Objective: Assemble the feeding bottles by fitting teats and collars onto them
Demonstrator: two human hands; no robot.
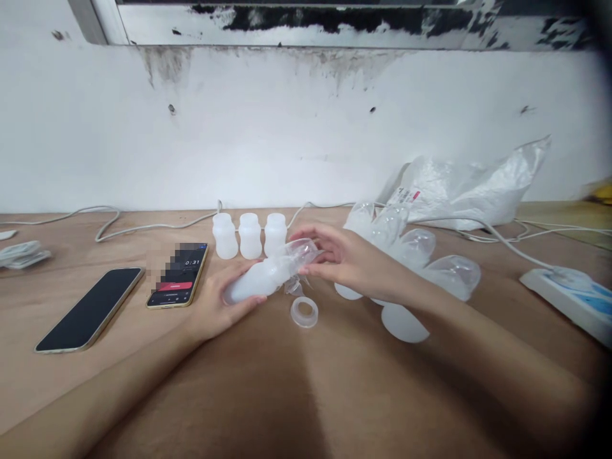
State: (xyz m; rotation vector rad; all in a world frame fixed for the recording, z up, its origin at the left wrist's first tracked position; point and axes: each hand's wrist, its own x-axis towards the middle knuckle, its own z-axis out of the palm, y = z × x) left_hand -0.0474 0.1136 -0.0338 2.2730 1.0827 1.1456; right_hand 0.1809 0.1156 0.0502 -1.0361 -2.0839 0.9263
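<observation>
Wooden table [258, 395], two phones [90, 309], bottles [250, 237], ring [297, 317]

Both forearms are bare. The left forearm [129, 376] extends inward from lower left, its hand [213, 307] curved in a grip. The right forearm [468, 331] extends from lower right; the right hand [347, 258] points left, fingers bent.

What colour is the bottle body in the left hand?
The bottle body in the left hand is milky white, as the head view shows.
</observation>
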